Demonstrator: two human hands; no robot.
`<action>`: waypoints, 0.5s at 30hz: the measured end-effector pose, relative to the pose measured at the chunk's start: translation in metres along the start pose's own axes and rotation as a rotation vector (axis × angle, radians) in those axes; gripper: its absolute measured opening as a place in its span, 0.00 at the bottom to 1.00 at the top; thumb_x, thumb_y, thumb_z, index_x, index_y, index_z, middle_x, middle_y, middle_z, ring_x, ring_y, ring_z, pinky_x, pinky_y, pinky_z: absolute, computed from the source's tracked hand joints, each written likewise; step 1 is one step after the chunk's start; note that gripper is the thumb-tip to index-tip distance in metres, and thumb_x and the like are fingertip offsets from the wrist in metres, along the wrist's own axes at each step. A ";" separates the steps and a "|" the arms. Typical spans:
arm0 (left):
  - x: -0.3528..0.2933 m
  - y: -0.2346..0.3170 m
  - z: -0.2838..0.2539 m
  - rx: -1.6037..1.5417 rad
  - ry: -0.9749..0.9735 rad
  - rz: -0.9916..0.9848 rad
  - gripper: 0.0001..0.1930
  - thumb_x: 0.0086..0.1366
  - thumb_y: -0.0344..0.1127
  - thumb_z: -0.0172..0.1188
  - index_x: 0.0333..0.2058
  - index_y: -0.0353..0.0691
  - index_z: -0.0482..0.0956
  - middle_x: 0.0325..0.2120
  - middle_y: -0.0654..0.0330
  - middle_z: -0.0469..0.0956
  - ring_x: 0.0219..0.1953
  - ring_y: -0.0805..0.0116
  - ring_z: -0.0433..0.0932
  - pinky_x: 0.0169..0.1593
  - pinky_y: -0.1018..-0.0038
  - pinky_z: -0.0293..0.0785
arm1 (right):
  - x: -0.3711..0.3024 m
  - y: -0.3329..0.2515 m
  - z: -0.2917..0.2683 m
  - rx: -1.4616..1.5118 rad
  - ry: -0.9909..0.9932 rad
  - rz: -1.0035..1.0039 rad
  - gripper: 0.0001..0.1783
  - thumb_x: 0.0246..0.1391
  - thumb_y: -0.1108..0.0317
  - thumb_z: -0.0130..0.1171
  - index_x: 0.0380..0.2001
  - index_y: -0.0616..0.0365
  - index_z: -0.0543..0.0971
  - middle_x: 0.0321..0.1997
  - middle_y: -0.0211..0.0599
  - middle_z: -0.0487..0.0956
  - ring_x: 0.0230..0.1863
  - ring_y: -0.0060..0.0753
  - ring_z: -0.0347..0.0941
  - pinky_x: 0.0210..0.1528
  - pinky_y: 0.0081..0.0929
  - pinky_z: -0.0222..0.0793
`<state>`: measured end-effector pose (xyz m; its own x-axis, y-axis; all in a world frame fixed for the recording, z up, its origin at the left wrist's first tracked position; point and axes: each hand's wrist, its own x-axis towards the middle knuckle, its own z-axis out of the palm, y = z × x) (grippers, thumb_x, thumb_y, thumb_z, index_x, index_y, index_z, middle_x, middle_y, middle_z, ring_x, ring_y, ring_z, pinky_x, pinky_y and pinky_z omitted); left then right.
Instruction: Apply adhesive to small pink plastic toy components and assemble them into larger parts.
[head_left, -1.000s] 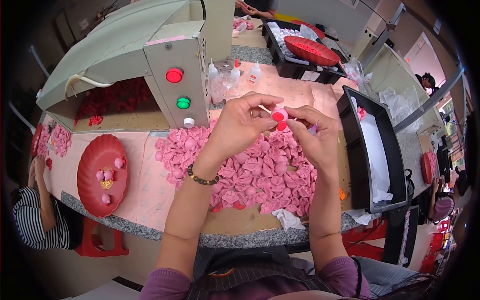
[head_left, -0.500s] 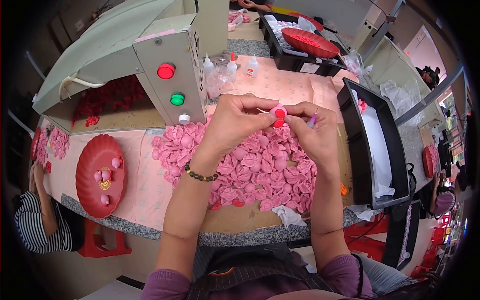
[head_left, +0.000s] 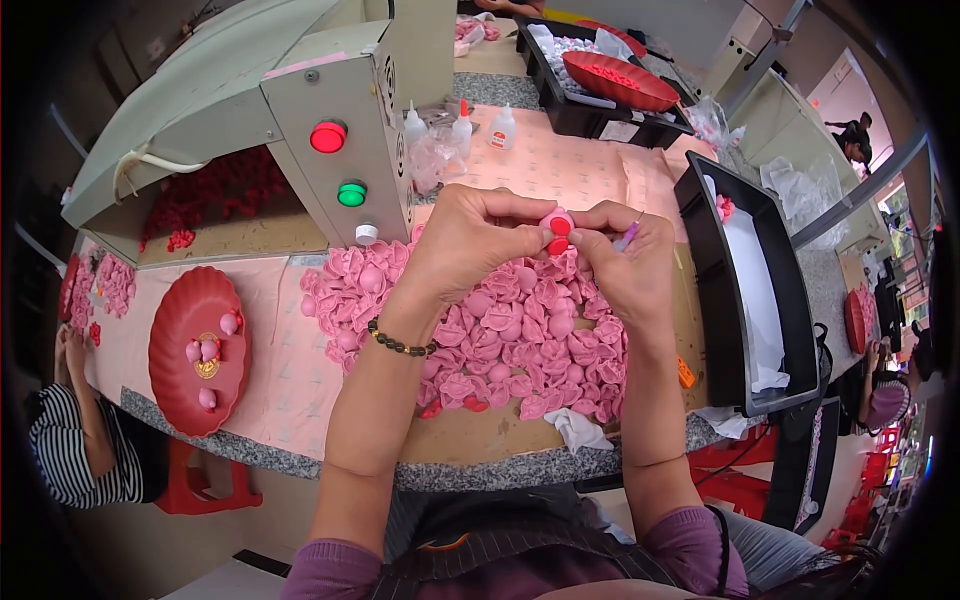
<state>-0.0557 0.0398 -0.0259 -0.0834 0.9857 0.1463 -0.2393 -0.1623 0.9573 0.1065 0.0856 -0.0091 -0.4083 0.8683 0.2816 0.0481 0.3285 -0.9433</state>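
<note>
**Finding: pink-and-red piece [head_left: 560,226] pinched between both hands**

Red dish [head_left: 190,300] lies at nine o'clock of the pink pile [head_left: 500,345], its few rounded pieces [head_left: 207,398] seemingly set apart from the loose ones; left hand [head_left: 478,235] pinches the piece by thumb and fingers, at one o'clock above the pile; right hand [head_left: 630,258] clamps its other side, probably to steady it, a purple stick [head_left: 627,237] tucked in; black tray [head_left: 712,280] stands at three o'clock, presumably for easy reach.
</note>
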 end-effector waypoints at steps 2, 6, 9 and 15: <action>0.000 0.000 0.000 0.004 -0.003 0.002 0.12 0.51 0.22 0.62 0.37 0.27 0.78 0.26 0.53 0.80 0.27 0.74 0.79 0.28 0.81 0.76 | 0.000 0.000 0.001 -0.008 0.005 -0.001 0.03 0.44 0.80 0.57 0.24 0.68 0.79 0.18 0.30 0.76 0.19 0.11 0.66 0.20 0.13 0.58; -0.001 0.000 0.000 0.005 -0.003 0.007 0.12 0.51 0.22 0.62 0.37 0.27 0.78 0.27 0.54 0.80 0.28 0.74 0.79 0.30 0.82 0.76 | -0.001 0.000 0.001 -0.045 0.024 0.010 0.03 0.44 0.80 0.57 0.24 0.68 0.79 0.18 0.30 0.76 0.19 0.12 0.66 0.20 0.14 0.59; 0.000 0.001 0.003 0.001 -0.006 0.005 0.13 0.51 0.22 0.62 0.37 0.27 0.79 0.26 0.54 0.80 0.28 0.75 0.79 0.30 0.82 0.76 | -0.001 -0.001 -0.001 -0.069 0.041 0.014 0.03 0.44 0.79 0.57 0.24 0.68 0.79 0.18 0.30 0.76 0.19 0.12 0.66 0.20 0.14 0.59; 0.001 -0.001 0.002 0.032 0.024 0.009 0.12 0.50 0.22 0.62 0.36 0.28 0.79 0.25 0.56 0.80 0.26 0.77 0.77 0.30 0.83 0.75 | 0.001 -0.001 0.000 -0.103 0.032 0.003 0.04 0.44 0.79 0.57 0.25 0.68 0.79 0.17 0.31 0.76 0.19 0.13 0.66 0.20 0.15 0.59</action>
<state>-0.0535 0.0414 -0.0262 -0.1085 0.9828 0.1491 -0.2078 -0.1691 0.9634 0.1065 0.0859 -0.0081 -0.3790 0.8800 0.2862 0.1436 0.3615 -0.9213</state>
